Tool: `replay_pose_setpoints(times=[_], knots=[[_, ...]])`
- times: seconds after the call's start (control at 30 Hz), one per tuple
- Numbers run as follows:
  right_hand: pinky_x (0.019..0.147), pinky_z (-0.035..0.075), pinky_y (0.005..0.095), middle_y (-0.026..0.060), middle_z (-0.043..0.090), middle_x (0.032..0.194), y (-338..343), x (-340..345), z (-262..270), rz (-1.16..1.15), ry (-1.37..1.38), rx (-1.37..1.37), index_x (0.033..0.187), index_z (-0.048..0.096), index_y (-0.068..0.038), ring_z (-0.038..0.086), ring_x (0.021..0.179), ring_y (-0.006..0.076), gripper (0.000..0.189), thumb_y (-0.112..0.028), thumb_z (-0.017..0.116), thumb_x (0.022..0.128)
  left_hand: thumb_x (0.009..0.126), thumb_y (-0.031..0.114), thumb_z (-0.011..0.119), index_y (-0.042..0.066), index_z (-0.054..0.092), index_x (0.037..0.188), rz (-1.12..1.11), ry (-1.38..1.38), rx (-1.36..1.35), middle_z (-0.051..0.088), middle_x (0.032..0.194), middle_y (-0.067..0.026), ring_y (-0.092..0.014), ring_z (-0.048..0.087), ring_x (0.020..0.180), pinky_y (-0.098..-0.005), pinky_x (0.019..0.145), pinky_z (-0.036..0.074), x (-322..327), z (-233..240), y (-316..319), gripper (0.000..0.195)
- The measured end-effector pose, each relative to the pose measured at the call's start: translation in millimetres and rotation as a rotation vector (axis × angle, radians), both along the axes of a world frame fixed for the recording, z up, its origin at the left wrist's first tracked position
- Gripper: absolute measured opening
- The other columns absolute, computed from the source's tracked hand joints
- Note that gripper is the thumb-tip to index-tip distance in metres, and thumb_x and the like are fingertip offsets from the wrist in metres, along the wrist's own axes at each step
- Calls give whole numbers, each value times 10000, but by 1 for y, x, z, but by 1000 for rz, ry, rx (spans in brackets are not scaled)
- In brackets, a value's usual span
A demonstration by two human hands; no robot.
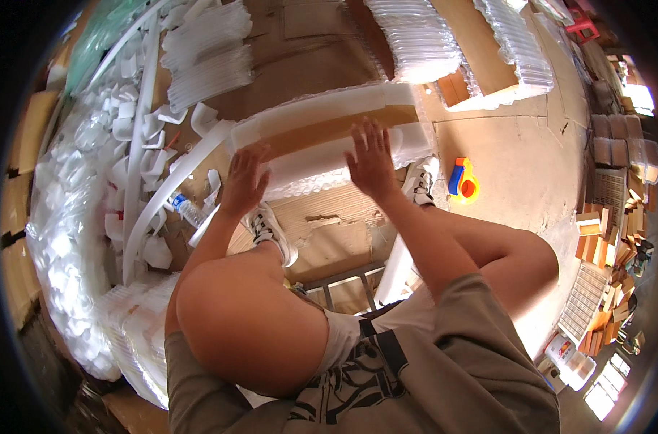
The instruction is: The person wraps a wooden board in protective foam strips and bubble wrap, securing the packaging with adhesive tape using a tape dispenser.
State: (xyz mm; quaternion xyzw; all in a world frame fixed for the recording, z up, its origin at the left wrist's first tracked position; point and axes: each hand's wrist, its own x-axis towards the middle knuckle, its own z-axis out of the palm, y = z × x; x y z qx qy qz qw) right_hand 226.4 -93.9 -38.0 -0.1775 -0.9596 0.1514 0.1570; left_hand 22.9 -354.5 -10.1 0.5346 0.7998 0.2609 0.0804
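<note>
A long package (329,127) wrapped in white foam and clear film, with a brown band along its top, lies across the floor in front of my feet. At its near left end is my left hand (247,179), fingers apart, nothing held. My right hand (370,157) lies flat or hovers over the right part of the package, fingers spread; contact cannot be told for either hand. A tape dispenser (466,182), orange-yellow and blue, rests on the cardboard to the right of my right shoe (422,176).
White foam pieces (150,127), a long foam strip (169,192) and a plastic bottle (188,210) lie at left beside a clear bag of foam (71,244). Film-wrapped bundles (416,38) are at the top. Wooden pieces and crates (586,298) line the right.
</note>
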Motion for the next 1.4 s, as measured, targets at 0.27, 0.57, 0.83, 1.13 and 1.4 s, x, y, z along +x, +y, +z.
replay_pose_setpoints(times=[0.27,0.57,0.83,1.13,1.4], knots=[[954,526,445,178,650,1191,200,17,104,284,-60,156,1174,658,-31,618,1119,371,273,-209,614,971,949,53,597,54,565,1329,237,81,85,590,1320,-185,-404,535,1264,-489,1122,403,-53,26,-50,382],[723,571,499,193,716,842,316,248,25,-301,-377,-102,922,627,-60,703,785,403,291,-347,600,962,1013,123,558,46,568,1321,151,180,-192,611,1311,-175,-385,548,1269,-456,1087,443,-123,122,-62,318],[886,502,527,204,634,1081,206,337,-123,-700,-157,-41,1087,611,-50,613,1011,398,316,-261,733,885,1054,263,514,102,421,1521,-68,238,-227,524,1478,-190,-405,479,1370,-475,1149,387,-128,17,103,503],[968,455,528,217,659,1075,174,277,-153,-824,-398,-41,1110,594,-16,615,1061,413,512,-442,749,871,1020,341,549,134,337,1596,175,420,-289,375,1626,-122,-311,343,1503,-551,1217,241,-25,-82,124,648],[993,436,522,217,675,1035,188,278,-179,-977,-433,-106,1090,574,-4,625,1056,415,450,-348,746,858,1041,293,529,103,389,1559,225,202,-314,404,1602,-131,-332,335,1505,-538,1218,227,-36,-88,128,569]])
